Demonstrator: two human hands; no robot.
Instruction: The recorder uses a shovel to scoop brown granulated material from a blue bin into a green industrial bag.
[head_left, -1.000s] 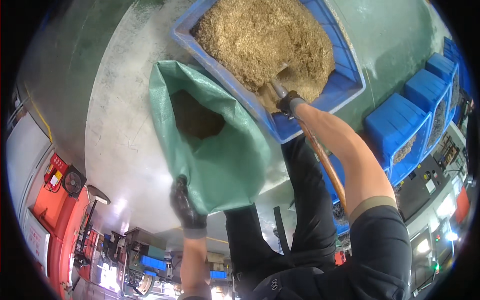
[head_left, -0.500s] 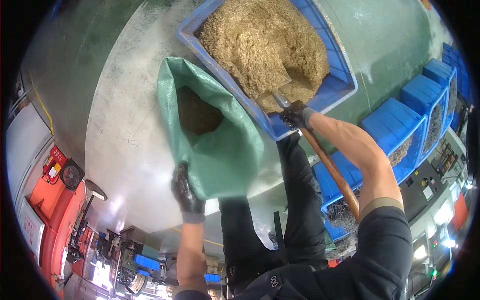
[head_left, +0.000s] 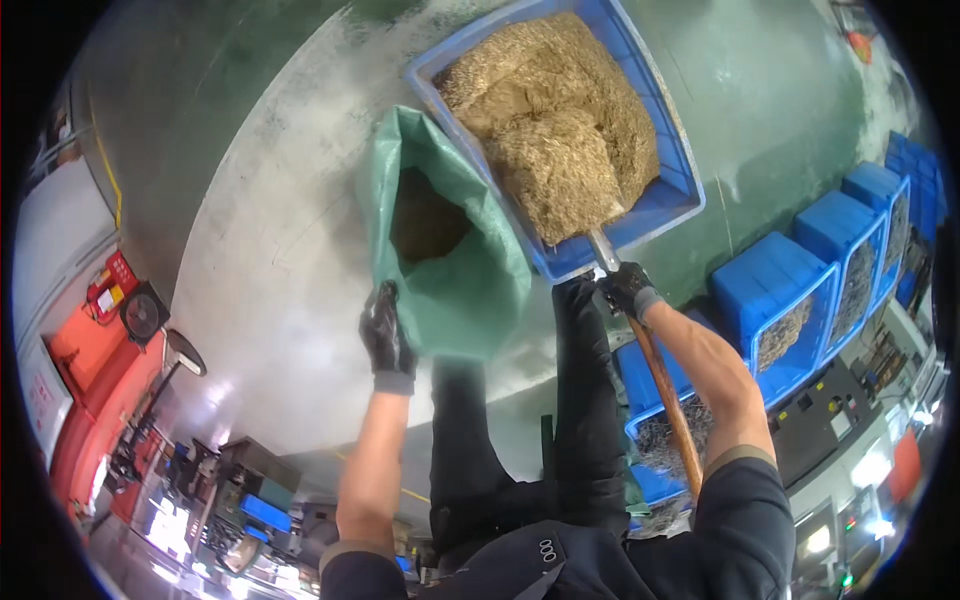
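Observation:
Wearing a dark glove, my right hand [head_left: 628, 290] grips a shovel [head_left: 664, 385] low on its wooden handle, close to the metal neck. The shovel's blade lies under a heaped load of tan, flaky shavings [head_left: 565, 180], at the near side of a large blue bin [head_left: 660, 228]. My left hand [head_left: 386, 330], gloved too, is closed on the edge of a green woven sack [head_left: 462, 305]. The sack's mouth gapes toward the bin, and brownish material [head_left: 425, 220] shows inside. My left fingers are partly hidden by the sack.
Several blue bins [head_left: 775, 285] filled with shavings or grey scrap line the right side. A red structure [head_left: 95, 400] and a black fan [head_left: 145, 312] stand at the left. My legs [head_left: 585, 400] are just below the bin and sack.
The shovel has come up and nearer to me, with shavings now heaped over its blade. My right hand has shifted slightly down and right. The sack stays held by my left hand.

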